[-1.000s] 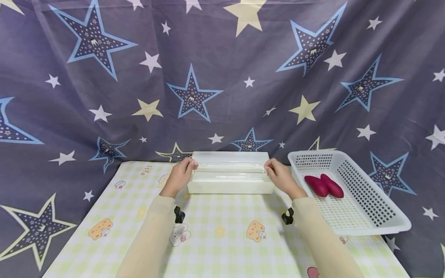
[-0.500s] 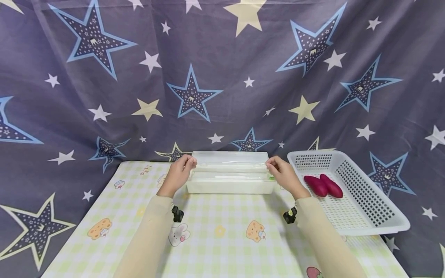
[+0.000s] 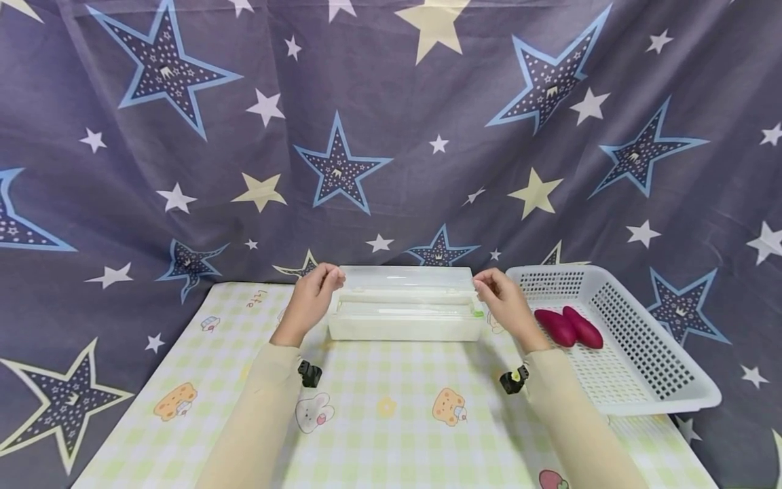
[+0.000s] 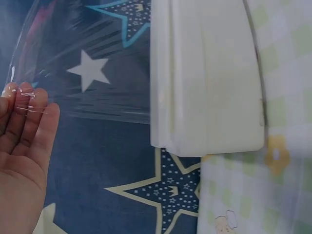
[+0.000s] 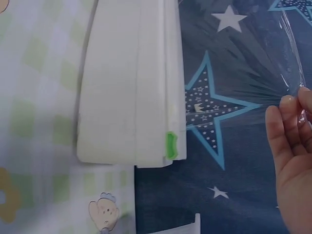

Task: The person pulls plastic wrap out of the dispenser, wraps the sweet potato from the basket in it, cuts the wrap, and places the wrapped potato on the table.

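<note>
A white cling film dispenser [image 3: 403,331] sits at the back of the table, its translucent lid [image 3: 403,276] raised behind it. Clear cling film [image 4: 109,105] stretches up out of it, pulled taut between both hands. My left hand [image 3: 310,299] pinches one corner of the sheet, just above the box's left end. At the other end, my right hand [image 3: 507,307] pinches the opposite corner between thumb and fingers; the film [image 5: 243,90] creases toward those fingertips in the right wrist view. A small green slider [image 5: 171,145] shows at the dispenser's right end.
To the right stands a white perforated plastic basket [image 3: 672,401] holding two purple sweet potatoes [image 3: 583,327]. A checked cloth [image 3: 391,448] with cartoon prints covers the table. Behind it hangs a dark curtain [image 3: 427,183] patterned with stars.
Both hands have risen a little and drifted slightly apart, lifting the cling film higher above the box. The green slider, hidden a second ago, now shows. Basket and sweet potatoes stay put.
</note>
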The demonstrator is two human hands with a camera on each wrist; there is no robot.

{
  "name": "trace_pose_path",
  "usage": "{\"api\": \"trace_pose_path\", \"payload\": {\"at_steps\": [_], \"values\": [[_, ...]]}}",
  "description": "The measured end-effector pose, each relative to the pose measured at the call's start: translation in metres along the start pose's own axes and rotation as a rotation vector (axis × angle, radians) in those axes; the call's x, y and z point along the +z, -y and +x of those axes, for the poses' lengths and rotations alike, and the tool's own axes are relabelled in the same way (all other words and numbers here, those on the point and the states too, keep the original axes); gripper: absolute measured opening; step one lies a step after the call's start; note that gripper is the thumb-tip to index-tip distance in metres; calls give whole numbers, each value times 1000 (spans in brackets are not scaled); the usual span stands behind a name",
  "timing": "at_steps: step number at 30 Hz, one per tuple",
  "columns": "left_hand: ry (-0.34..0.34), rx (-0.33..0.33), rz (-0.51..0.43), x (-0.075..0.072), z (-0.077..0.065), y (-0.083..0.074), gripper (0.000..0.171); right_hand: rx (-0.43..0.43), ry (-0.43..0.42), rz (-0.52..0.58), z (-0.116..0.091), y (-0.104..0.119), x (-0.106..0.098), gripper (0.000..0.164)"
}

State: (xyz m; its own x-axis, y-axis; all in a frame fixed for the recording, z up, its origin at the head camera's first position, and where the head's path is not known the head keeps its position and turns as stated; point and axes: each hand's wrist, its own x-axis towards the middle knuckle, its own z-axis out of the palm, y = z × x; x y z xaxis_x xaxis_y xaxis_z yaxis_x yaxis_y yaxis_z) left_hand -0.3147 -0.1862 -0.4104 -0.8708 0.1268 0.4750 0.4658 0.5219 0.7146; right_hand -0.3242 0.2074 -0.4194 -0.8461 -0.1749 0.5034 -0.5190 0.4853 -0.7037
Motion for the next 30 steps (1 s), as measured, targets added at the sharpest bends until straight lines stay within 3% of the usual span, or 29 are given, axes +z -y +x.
{"api": "trace_pose_path", "payload": {"at_steps": [5,12,22,30], "values": [[-11,12,5,-4,0,-5,28,-61,-31,22,0,7,-3,14],[-49,58,41,-9,-1,-14,27,-50,-61,25,-1,16,-7,14],[-102,130,47,-19,0,-31,26,-122,-116,12,-7,73,-20,9],[-128,165,26,-26,0,-46,27,-195,-166,22,-6,86,-26,7]]}}
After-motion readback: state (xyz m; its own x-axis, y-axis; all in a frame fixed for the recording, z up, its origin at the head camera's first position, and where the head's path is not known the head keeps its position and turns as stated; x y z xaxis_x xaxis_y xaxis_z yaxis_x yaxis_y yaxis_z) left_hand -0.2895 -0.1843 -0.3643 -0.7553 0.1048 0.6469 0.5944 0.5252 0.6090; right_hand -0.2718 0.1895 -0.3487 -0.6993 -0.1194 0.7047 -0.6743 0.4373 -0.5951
